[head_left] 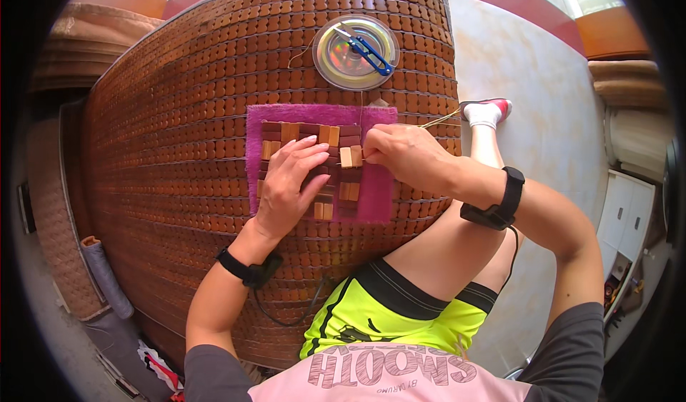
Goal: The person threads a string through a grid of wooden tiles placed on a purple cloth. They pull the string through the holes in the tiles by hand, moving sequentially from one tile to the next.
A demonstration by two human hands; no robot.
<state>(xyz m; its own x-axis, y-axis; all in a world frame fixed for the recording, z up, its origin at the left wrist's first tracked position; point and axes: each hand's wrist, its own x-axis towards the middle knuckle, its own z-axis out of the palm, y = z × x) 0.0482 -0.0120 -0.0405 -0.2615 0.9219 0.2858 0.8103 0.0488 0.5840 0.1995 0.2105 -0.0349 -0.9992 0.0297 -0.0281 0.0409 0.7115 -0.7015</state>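
The blocks [349, 175], small wooden pieces in light and dark brown, lie side by side as a patterned panel on a pink cloth [379, 198]. The left hand [289, 180] rests over the panel's left and middle, fingers loosely spread and thumb apart, hiding several pieces. The right hand [391, 152] is at the panel's right edge, thumb and forefinger pressed together just beside a pale block; what they pinch is too small to tell. This hand also covers part of the cloth's right side.

Beyond the cloth, a clear round spool [329, 77] sits on the brown tile mat [171, 159], with blue-handled snips [370, 54] lying across it. A fine thread [362, 100] runs between spool and cloth. Yellowish strands [439, 120] stick out past the right hand toward the mat's edge.

Each wrist wears a black band [509, 195]; a dark cable [286, 323] loops over the mat near the left one. The bent leg [421, 248] borders the mat's near right corner. At right are a pale floor [529, 80] and a white cabinet [623, 212]; at left, a grey roll [107, 280].
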